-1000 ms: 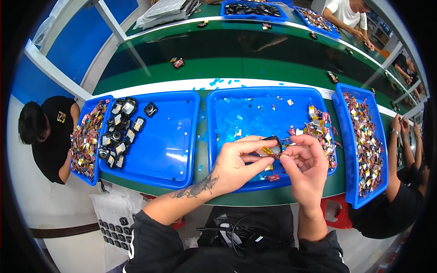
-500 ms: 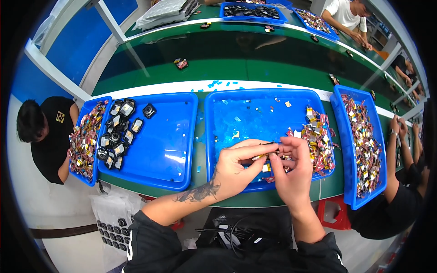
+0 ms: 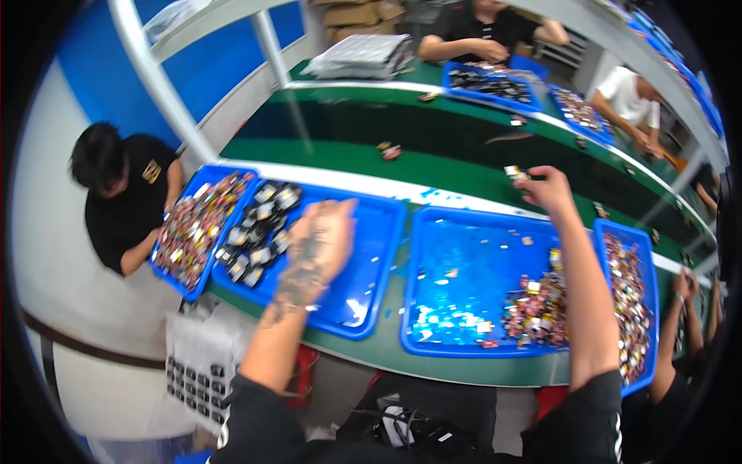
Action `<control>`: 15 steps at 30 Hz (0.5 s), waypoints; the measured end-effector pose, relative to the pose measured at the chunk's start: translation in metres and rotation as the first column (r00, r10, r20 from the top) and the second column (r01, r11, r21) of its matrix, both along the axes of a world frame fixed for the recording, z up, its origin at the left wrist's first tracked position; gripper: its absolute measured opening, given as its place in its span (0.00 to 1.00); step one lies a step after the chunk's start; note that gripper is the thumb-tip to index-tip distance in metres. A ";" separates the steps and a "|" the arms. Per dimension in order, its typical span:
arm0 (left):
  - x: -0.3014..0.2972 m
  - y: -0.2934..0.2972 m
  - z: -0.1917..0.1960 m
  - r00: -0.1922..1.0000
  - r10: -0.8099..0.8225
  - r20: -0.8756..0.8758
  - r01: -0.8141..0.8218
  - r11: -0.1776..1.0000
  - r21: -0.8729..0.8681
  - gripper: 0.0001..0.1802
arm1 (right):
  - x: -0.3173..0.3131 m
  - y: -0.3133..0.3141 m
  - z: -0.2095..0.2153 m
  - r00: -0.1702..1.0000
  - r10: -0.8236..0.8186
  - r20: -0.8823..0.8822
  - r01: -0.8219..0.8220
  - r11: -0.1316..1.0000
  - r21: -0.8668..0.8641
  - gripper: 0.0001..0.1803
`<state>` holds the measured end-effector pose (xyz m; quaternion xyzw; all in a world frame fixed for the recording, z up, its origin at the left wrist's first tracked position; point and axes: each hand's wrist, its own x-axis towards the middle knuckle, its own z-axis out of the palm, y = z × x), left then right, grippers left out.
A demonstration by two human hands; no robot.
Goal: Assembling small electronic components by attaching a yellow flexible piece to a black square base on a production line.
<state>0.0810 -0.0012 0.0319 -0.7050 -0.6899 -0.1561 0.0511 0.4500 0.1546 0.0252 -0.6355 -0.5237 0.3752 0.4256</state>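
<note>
My right hand (image 3: pixel 553 193) is raised over the white ledge behind the trays, by the green conveyor belt. Its fingers and thumb pinch a small circuit board (image 3: pixel 514 173) with a whitish square on it. Over the left blue tray (image 3: pixel 375 298) hovers my left hand (image 3: pixel 331 236), blurred, the back of the wrist up and its fingertips hidden. It is nearest to the pile of small black housings (image 3: pixel 261 224) with pale squares. A second blue tray (image 3: pixel 464 354) in front of my right arm holds a heap of small red circuit boards (image 3: pixel 537 309) with yellow and silver parts.
Full trays of similar boards stand at the far left (image 3: pixel 197 232) and far right (image 3: pixel 627 309). Blue scraps (image 3: pixel 440 193) lie on the ledge; a few boards (image 3: pixel 389 151) sit on the belt. Co-workers sit at the left (image 3: pixel 127 193), across, and at the right.
My hands, together over the right-hand tray before, have parted. The left has moved left over the black housings; the right has gone up and out toward the belt with the board. The view has shifted.
</note>
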 end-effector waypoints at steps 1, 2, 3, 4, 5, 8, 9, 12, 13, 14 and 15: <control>-0.025 0.007 -0.010 0.999 0.035 -0.020 -0.035 0.999 -0.035 0.16 | 0.006 0.016 -0.013 0.985 -0.038 0.169 0.038 0.999 0.003 0.25; -0.045 0.006 -0.020 0.991 0.089 -0.103 -0.092 0.995 -0.033 0.19 | 0.005 0.032 -0.027 0.944 -0.051 0.325 0.053 0.999 0.004 0.26; -0.065 0.001 -0.032 0.977 0.042 -0.211 -0.057 0.996 -0.065 0.21 | 0.006 0.042 -0.043 0.905 -0.064 0.421 0.036 0.997 0.074 0.27; -0.068 0.001 -0.032 0.977 -0.025 -0.214 -0.016 0.982 -0.186 0.25 | 0.013 0.046 -0.054 0.853 -0.081 0.515 0.013 0.991 0.134 0.27; -0.069 0.006 -0.035 0.982 -0.084 -0.171 0.053 0.983 -0.177 0.24 | 0.025 0.048 -0.054 0.838 -0.054 0.543 0.026 0.998 0.058 0.28; -0.069 0.021 -0.029 0.964 -0.249 -0.087 0.244 0.967 -0.068 0.12 | 0.051 0.047 -0.059 0.863 -0.076 0.499 0.080 0.997 0.014 0.31; -0.061 0.026 -0.029 0.964 -0.226 -0.143 0.222 0.974 -0.042 0.12 | 0.070 0.050 -0.063 0.873 -0.114 0.475 0.101 0.993 0.054 0.26; -0.071 0.033 -0.037 0.949 -0.100 -0.298 0.109 0.994 0.012 0.10 | 0.064 0.039 -0.031 0.943 -0.062 0.327 -0.021 0.970 0.242 0.15; -0.072 0.032 -0.034 0.972 -0.054 -0.230 0.063 0.997 0.034 0.09 | 0.058 0.024 -0.011 0.920 -0.012 0.392 -0.122 0.941 0.317 0.13; -0.071 0.037 -0.029 0.988 -0.006 -0.154 0.015 0.998 0.057 0.10 | 0.045 0.002 0.013 0.895 0.041 0.443 -0.181 0.944 0.277 0.12; -0.067 0.040 -0.022 1.000 0.015 0.017 -0.016 0.998 0.054 0.11 | 0.029 -0.024 0.035 0.838 0.050 0.543 -0.242 0.927 0.287 0.11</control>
